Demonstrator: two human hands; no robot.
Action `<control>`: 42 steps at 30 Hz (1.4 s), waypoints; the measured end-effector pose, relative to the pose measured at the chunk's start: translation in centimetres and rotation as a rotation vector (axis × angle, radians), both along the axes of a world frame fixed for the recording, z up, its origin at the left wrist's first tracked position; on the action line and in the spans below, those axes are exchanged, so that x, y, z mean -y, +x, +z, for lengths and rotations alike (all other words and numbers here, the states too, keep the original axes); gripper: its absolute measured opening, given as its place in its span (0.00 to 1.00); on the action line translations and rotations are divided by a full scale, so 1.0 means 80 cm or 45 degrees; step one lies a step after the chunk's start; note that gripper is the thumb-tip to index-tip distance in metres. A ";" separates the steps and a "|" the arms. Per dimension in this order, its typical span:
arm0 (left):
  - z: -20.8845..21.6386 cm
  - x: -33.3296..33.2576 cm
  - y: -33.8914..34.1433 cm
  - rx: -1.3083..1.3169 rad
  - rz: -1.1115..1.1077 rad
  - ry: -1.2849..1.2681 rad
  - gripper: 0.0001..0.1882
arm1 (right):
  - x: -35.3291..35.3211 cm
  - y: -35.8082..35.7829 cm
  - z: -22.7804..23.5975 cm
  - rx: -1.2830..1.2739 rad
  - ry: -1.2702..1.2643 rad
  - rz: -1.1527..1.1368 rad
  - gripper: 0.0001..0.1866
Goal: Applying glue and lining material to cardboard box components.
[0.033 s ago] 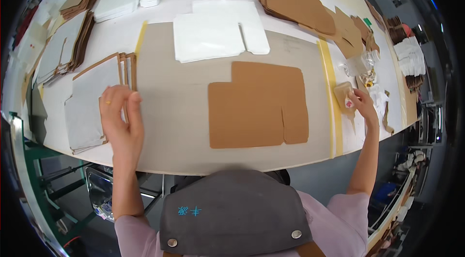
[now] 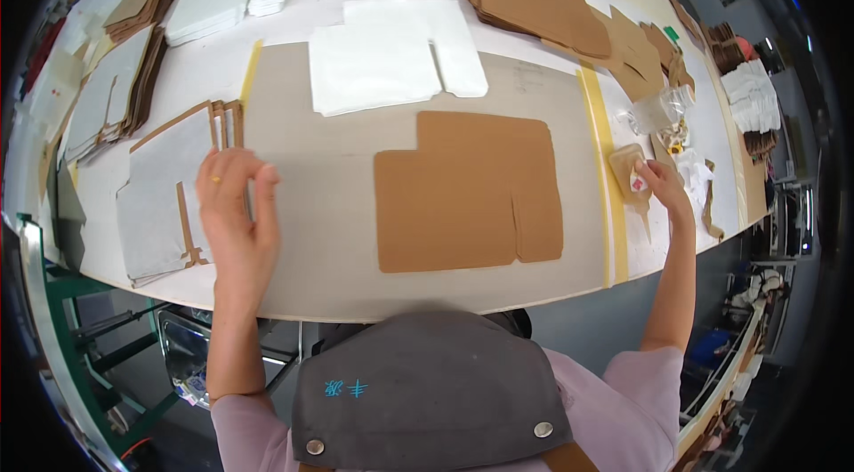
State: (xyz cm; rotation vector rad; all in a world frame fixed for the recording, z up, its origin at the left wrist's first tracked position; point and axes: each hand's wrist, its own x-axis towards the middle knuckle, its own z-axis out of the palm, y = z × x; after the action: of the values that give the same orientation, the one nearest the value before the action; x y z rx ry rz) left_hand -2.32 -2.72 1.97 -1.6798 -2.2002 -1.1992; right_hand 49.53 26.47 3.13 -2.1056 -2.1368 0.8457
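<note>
A flat brown cut-out panel point(image 2: 464, 196), with a notched corner and a slit, lies on the grey mat point(image 2: 311, 178). My right hand point(image 2: 667, 185), at the right edge of the mat, pinches a small translucent tan rounded block point(image 2: 628, 168) with a white and red patch on it. What the block is made of I cannot tell. My left hand point(image 2: 238, 209) hovers with curved fingers and the thumb apart, nothing visible in it. Beside it lies a stack of white-faced panels with brown edges point(image 2: 160, 205). Beyond the brown panel sits a stack of white cut-outs point(image 2: 382, 63).
Brown panels point(image 2: 534, 9) are stacked at the far right. A clear plastic container point(image 2: 661, 110) stands beyond my right hand. More panel stacks point(image 2: 111, 89) line the left side. Yellow tape point(image 2: 601, 169) borders the mat. White bundles point(image 2: 752, 98) sit farther right.
My left hand has moved to the right, away from the white-faced stack. My right hand stays on the tan block, shifted very slightly left. The view has shifted a little.
</note>
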 end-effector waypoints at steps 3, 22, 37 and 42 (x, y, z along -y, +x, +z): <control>0.010 -0.048 0.054 -0.002 -0.204 -0.014 0.02 | -0.005 0.009 -0.009 -0.152 -0.043 -0.208 0.19; -0.047 -0.097 0.068 0.320 -0.428 -0.181 0.12 | 0.032 -0.107 -0.013 -0.889 -0.430 0.002 0.32; -0.034 -0.089 0.059 0.415 -0.386 -0.182 0.11 | 0.165 -0.162 -0.045 -1.678 0.475 -0.743 0.31; -0.031 -0.086 0.056 0.405 -0.380 -0.180 0.10 | 0.160 -0.160 -0.046 -1.885 0.329 -0.735 0.30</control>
State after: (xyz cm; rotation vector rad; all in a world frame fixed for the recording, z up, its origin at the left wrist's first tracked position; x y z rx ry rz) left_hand 2.13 4.16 -0.51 -2.0594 -2.3156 -1.5066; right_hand 36.77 13.68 -0.59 -1.0709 -0.7469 1.2771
